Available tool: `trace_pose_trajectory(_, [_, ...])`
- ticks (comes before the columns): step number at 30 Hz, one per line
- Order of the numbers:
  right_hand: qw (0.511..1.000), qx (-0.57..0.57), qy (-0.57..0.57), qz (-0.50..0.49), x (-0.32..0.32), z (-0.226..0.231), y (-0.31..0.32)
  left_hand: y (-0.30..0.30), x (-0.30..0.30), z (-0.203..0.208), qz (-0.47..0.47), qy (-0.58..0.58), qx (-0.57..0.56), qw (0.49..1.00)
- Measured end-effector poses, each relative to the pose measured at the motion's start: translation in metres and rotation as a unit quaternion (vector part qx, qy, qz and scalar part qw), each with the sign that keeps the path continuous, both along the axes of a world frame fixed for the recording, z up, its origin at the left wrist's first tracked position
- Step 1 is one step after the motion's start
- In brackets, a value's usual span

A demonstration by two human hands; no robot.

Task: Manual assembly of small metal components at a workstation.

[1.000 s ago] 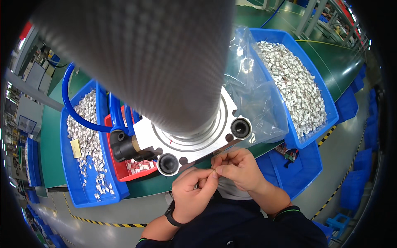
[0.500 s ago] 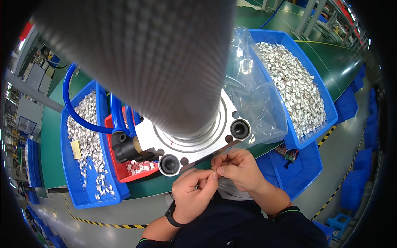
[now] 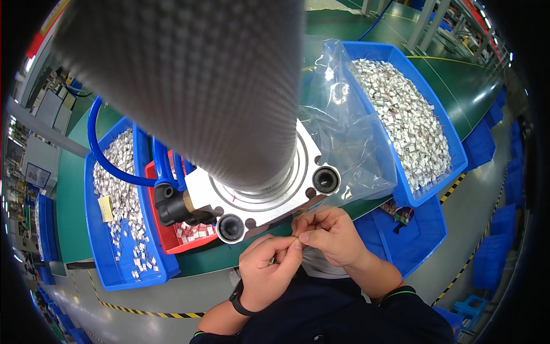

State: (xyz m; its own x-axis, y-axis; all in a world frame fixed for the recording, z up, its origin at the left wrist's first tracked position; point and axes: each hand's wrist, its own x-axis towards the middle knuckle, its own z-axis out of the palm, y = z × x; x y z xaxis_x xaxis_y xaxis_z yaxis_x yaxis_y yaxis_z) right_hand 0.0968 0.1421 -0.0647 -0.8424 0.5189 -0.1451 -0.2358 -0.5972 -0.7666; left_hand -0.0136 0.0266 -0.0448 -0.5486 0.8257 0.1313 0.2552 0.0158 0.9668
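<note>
So the left hand (image 3: 265, 262) and right hand (image 3: 335, 241) were right up against each other, both in a tight thumb-and-finger pinch with the tips meeting; whatever sat between them was too tiny and covered up for me to make out. A dark wristband (image 3: 237, 299) was on the left wrist. Just beyond the fingers was a silver metal plate (image 3: 281, 207) with black socket bolts (image 3: 231, 228), and I couldn't tell if the fingers touched it. A fat grey mesh-looking cylinder (image 3: 195, 86) rose off it, blurry up close. Left of the plate stuck out a black elbow fitting (image 3: 167, 202) with a blue tube (image 3: 91, 132) looping off nearby. Next to that, a red bin (image 3: 189, 246) had little white parts (image 3: 195, 230) in it, then a long blue bin (image 3: 117, 266) with loads more and a yellow note (image 3: 105, 208). Over on the right, a clear plastic bag (image 3: 361, 157) lay against another blue bin (image 3: 421, 198), heaped with white bits too. Green counter (image 3: 200, 262) under it all.
</note>
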Motion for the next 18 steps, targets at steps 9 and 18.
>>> trace_pose_trajectory(9, [1.0, -0.018, 0.007, 0.003, 0.0031, 0.0013, 0.0016, 0.002, 0.0028, -0.0004, -0.003, 0.003, 0.005, 1.0])
trace_pose_trajectory(18, [0.989, -0.126, -0.006, 0.074, 0.009, 0.0046, 0.0082, -0.0011, 0.0056, 0.0001, -0.026, -0.055, 0.001, 0.998])
